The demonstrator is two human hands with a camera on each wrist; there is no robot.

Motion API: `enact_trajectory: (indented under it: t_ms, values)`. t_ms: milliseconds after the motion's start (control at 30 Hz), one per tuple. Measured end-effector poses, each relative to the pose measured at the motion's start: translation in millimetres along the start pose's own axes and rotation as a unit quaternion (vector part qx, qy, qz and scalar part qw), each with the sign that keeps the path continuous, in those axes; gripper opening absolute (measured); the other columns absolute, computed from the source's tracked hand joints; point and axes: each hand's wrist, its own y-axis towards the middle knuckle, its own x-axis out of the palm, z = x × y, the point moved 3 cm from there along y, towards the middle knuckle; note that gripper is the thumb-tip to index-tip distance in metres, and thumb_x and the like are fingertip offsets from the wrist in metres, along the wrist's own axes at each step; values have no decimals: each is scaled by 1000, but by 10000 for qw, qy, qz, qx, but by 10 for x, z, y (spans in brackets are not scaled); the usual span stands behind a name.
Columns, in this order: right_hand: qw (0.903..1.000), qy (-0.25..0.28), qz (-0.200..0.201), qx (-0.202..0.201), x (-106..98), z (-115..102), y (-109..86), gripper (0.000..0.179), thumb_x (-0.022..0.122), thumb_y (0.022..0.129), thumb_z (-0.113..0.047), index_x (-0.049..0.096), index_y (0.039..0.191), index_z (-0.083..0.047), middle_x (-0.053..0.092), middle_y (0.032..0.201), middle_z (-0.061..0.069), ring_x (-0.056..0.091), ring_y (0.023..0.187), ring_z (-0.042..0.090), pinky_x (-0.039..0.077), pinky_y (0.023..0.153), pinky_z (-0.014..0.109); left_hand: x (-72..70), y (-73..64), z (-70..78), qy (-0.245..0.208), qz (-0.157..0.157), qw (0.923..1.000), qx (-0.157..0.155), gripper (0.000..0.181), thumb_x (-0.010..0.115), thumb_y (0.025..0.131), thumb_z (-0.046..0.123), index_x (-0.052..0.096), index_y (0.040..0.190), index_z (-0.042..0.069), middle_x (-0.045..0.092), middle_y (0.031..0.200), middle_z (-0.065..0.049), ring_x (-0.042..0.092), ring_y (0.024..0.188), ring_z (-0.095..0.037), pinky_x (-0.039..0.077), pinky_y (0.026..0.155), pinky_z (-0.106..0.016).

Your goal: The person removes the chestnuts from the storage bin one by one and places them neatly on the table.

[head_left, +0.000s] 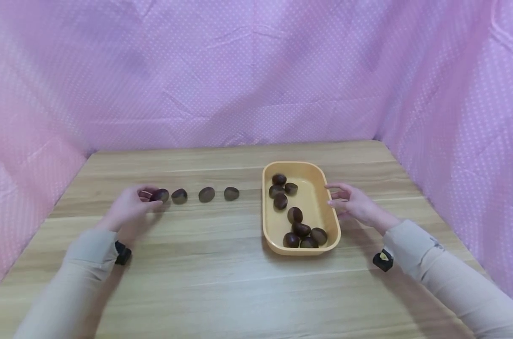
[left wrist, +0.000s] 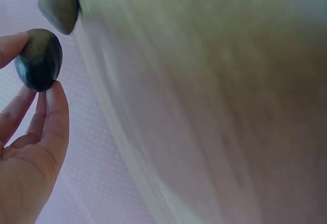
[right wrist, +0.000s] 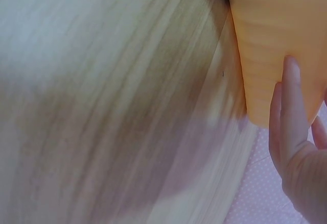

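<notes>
My left hand (head_left: 131,203) pinches a dark brown chestnut (left wrist: 40,60) between thumb and fingertips, at the left end of a row on the table. To its right lie three more chestnuts, the nearest (head_left: 179,196) close by, then a middle one (head_left: 206,194) and a far one (head_left: 231,193). My right hand (head_left: 353,203) is at the right side of a yellow tray (head_left: 311,197), its fingers fairly straight against the outer wall, as the right wrist view also shows. Inside the tray lie several chestnuts (head_left: 300,229), along its left side and near end.
The wooden table (head_left: 197,282) runs under everything. A pink dotted cloth (head_left: 239,84) hangs behind it and at both sides. Each wrist wears a black camera mount, one at the left cuff (head_left: 123,253) and one at the right (head_left: 382,260).
</notes>
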Motion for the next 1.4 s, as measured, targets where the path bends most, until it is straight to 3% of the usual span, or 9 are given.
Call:
enact_trajectory:
  t_ms: [300, 533, 667, 900, 1200, 1300, 1400]
  values:
    - [10000, -33, -8, 12, 17, 21, -2, 62, 58, 92, -8, 27, 146, -2, 41, 134, 36, 60, 103, 29, 56, 81, 44, -22, 129, -109, 139, -222, 9995, -160, 45, 67, 86, 18, 55, 120, -9, 60, 114, -28, 58, 104, -39, 46, 74, -22]
    - [9999, -91, -13, 50, 22, 25, 11, 63, 58, 92, -9, 27, 146, -3, 40, 135, 36, 59, 106, 32, 55, 82, 45, -26, 152, -186, -112, -466, 9981, -382, 49, 68, 86, 18, 52, 122, -11, 58, 117, -30, 57, 104, -37, 52, 65, -21]
    - [10000, -71, 23, 65, 20, 35, 11, 62, 58, 92, -8, 28, 146, -3, 41, 134, 35, 60, 103, 29, 56, 80, 44, -49, 182, -213, -34, -577, 9973, -463, 52, 69, 86, 23, 52, 123, -9, 57, 119, -29, 56, 108, -38, 49, 71, -22]
    - [9999, -138, 28, 20, 28, 34, 12, 62, 59, 92, -10, 28, 146, -4, 41, 135, 35, 58, 106, 32, 56, 80, 43, -76, 206, -241, 168, -536, 9980, -293, 49, 68, 87, 23, 55, 123, -8, 58, 120, -28, 55, 112, -41, 43, 78, -19]
    - [9998, -169, 82, 29, 8, 18, 4, 62, 59, 92, -9, 29, 146, -4, 41, 135, 35, 60, 104, 30, 56, 79, 43, -96, 204, -225, 54, -808, 9962, -325, 57, 67, 89, 21, 45, 130, -11, 50, 127, -34, 49, 117, -47, 45, 93, -46]
    - [9996, -266, 96, 26, 3, 9, 7, 62, 59, 91, -9, 29, 146, -5, 42, 134, 35, 60, 104, 32, 56, 79, 43, -102, 206, -222, 31, -812, 9962, -303, 57, 65, 90, 20, 43, 132, -11, 48, 129, -34, 49, 117, -47, 48, 90, -36]
    - [9996, -257, 94, 14, 2, 5, 6, 62, 59, 92, -9, 29, 146, -4, 41, 134, 36, 61, 103, 33, 56, 79, 43, -123, 206, -213, -24, -784, 9964, -317, 58, 64, 91, 23, 42, 133, -10, 49, 129, -34, 50, 117, -46, 49, 79, -22]
